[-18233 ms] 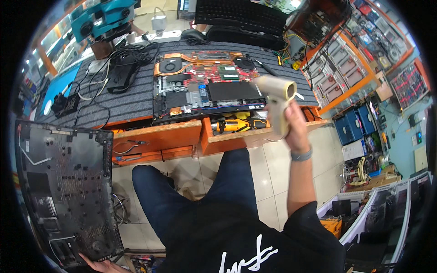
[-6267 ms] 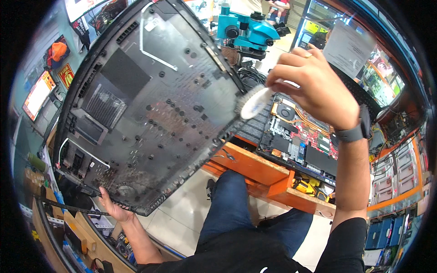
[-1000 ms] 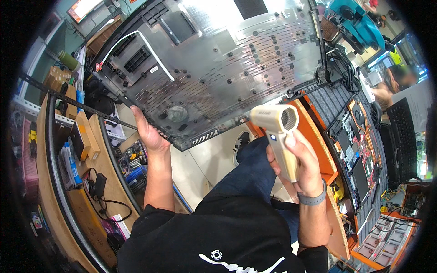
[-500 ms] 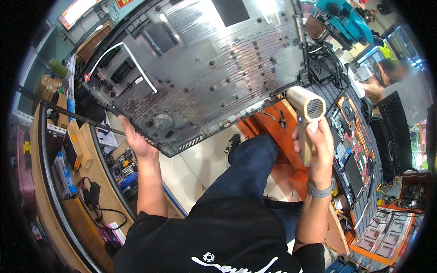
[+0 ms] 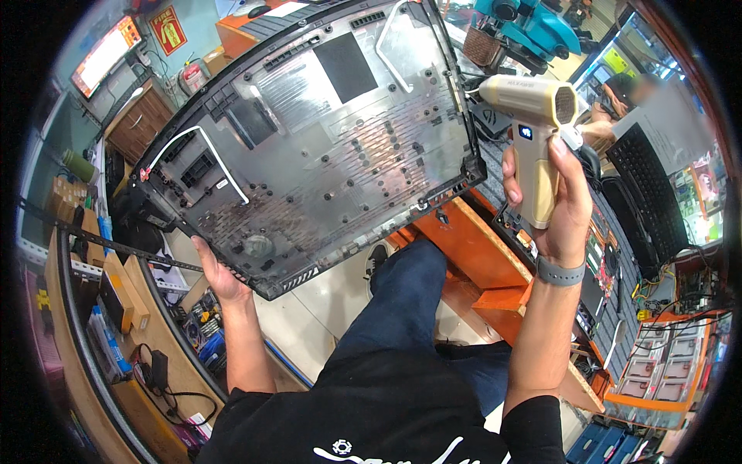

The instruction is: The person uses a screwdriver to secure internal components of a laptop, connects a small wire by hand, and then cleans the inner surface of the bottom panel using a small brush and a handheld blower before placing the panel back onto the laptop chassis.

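Observation:
My left hand (image 5: 224, 274) is closed on the lower left edge of a laptop bottom cover (image 5: 305, 166), held up tilted in front of me. The cover's inner side faces me, with bare metal, vent slots, screw posts and white antenna wires. In my right hand (image 5: 570, 205) is a cream handheld air blower (image 5: 535, 147), gripped by its handle. A small lit display shows on the blower. Its barrel points left toward the cover's right edge, without touching it; whether air flows cannot be seen. Behind my right wrist lies an opened laptop base (image 5: 599, 267), partly hidden.
Orange bench panels (image 5: 475, 243) stand below the cover. A black keyboard (image 5: 648, 185) and a parts organizer (image 5: 657, 367) are on the right. Wooden shelving (image 5: 116, 325) with boxes and a charger runs along my left. Another person sits at the far right. A blue-green machine (image 5: 525, 31) stands behind.
My right hand has raised the blower up and to the right, turning its display into view. The cover appears lower and further left, with more of its top showing.

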Available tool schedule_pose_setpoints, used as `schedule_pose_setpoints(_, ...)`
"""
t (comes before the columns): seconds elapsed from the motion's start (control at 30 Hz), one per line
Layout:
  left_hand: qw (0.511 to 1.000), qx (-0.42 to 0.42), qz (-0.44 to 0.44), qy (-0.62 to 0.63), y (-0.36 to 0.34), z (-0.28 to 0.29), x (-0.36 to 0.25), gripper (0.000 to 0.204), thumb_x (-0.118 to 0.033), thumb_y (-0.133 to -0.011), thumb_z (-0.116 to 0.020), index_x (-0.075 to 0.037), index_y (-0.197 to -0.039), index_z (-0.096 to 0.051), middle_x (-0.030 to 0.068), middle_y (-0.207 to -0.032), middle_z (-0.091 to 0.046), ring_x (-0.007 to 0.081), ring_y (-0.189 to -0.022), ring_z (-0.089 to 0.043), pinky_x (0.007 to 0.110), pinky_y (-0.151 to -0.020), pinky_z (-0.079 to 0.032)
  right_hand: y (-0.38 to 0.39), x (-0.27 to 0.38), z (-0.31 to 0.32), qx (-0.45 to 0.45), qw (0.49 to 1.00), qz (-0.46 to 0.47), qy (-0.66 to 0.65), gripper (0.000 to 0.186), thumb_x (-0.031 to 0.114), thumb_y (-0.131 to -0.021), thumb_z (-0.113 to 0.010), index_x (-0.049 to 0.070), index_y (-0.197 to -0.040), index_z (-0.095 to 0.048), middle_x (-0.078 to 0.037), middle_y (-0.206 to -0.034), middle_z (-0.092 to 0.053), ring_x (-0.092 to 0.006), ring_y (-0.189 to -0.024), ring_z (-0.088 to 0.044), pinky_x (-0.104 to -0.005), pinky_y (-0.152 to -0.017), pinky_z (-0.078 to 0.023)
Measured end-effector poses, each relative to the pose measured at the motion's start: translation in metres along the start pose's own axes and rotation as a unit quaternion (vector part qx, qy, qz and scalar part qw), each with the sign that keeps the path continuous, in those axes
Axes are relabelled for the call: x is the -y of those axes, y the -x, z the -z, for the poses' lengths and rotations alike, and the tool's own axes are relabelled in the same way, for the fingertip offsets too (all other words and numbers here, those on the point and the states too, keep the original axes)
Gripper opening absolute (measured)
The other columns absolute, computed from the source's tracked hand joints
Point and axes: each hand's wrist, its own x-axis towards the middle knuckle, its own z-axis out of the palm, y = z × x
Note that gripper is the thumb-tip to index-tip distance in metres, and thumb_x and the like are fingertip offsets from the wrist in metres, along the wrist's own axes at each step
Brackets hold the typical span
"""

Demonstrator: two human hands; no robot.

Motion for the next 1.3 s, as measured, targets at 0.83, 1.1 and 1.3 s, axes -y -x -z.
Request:
schedule_pose_setpoints(0.83, 0.998, 0.056, 0.029, -0.008, 0.024, -0.037, 0.021, 0.061, -0.051, -0.106, -0.041, 0.003, -0.129, -0.056, 0.0148, -0.118, -0.069, 0.0231, -0.104, -0.069, 0.037, -0.092, -0.055, 0.055, -0.053, -0.149, 0.318, 0.880, -0.217, -0.277, 0.026, 0.024, -0.098, -0.061, 0.002, -0.109, -0.053, -0.009, -0.087, -0.061, -0.0106, -0.068, -0.054, -0.0250, -0.062, -0.044)
schedule_pose_setpoints(1.1, 0.992, 0.015, 0.115, 0.047, 0.030, -0.012, 0.029, 0.052, -0.045, -0.108, -0.038, 0.001, -0.109, -0.063, 0.0146, -0.100, -0.072, 0.0223, -0.086, -0.073, 0.035, -0.074, -0.060, 0.050, -0.065, -0.168, 0.359, 0.873, -0.228, -0.238, 0.034, 0.028, -0.098, -0.066, -0.001, -0.112, -0.055, -0.006, -0.088, -0.062, -0.0068, -0.069, -0.052, -0.0233, -0.060, -0.042)
schedule_pose_setpoints(1.3, 0.998, -0.037, 0.048, 0.025, 0.021, -0.048, 0.012, 0.061, -0.051, -0.105, -0.042, 0.004, -0.125, -0.057, 0.0154, -0.112, -0.069, 0.0227, -0.095, -0.070, 0.036, -0.085, -0.057, 0.065, -0.077, -0.150, 0.361, 0.882, -0.257, -0.159, 0.030, 0.024, -0.098, -0.067, 0.001, -0.113, -0.055, -0.003, -0.089, -0.062, -0.0056, -0.072, -0.053, -0.0229, -0.062, -0.043)
